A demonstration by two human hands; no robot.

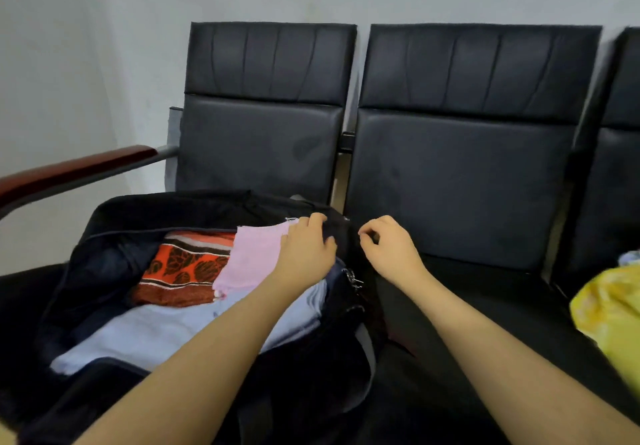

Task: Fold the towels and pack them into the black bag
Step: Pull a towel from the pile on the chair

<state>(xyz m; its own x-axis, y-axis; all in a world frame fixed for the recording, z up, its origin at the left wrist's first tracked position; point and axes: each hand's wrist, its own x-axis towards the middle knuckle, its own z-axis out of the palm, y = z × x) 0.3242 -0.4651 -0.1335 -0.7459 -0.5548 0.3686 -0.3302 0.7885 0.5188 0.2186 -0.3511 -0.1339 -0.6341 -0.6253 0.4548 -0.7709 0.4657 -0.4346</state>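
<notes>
Now, closest to us, two bare arms reach forward. The black bag (194, 306) lies open on the seat at about 9 o'clock from the hands, and its long side runs from near left to far right.

Inside it I count three folded towels. A pale blue towel (166, 333) is nearest, an orange and brown towel (183, 271) sits behind it, and a pink towel (252, 257) lies on top at the far right end.

The left hand (306, 249) rests on the pink towel's far corner, fingers bent over it. It is the nearer hand to the towels. The right hand (389, 245) hovers just beside the bag's far edge, fingers loosely curled, holding nothing I can see.

Off at 3 o'clock, one yellow cloth (609, 313) waits on the seat. Behind everything stand black chairs (457, 167).
</notes>
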